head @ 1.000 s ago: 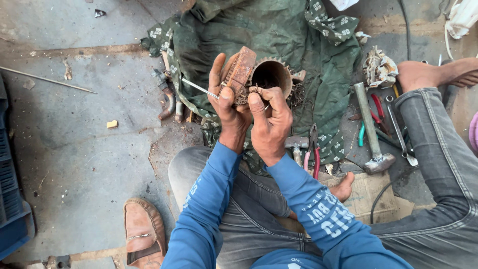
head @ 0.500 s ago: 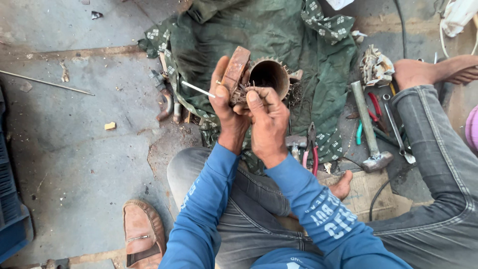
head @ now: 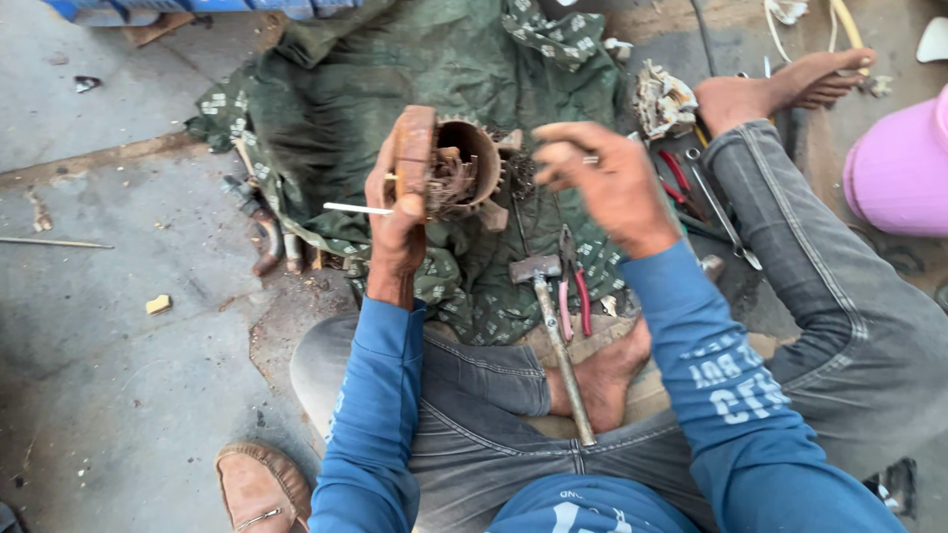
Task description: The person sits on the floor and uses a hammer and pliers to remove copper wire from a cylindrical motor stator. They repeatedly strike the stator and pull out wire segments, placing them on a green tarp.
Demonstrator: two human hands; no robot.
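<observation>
My left hand [head: 397, 212] grips a rusty round motor stator [head: 446, 168] by its flat edge and holds it up over a dark green patterned cloth [head: 415, 74]. Tangled copper wire sits inside the stator's bore. A thin white stick [head: 357, 208] pokes out to the left from under my left fingers. My right hand [head: 602, 178] is to the right of the stator, apart from it, with its fingers pinched on a small strand of wire [head: 553, 150]. I sit on the concrete floor in jeans and blue sleeves.
A hammer [head: 553, 326] and red-handled pliers [head: 573, 286] lie on the cloth by my bare foot [head: 602, 380]. More hand tools [head: 706, 202] lie near my right knee. A pink plastic tub [head: 904, 163] stands at the right edge, a brown sandal [head: 262, 489] at bottom left.
My right hand has pulled away from the stator to the right. The stator has turned so its bore with the wire faces more to the right. The camera view has shifted closer.
</observation>
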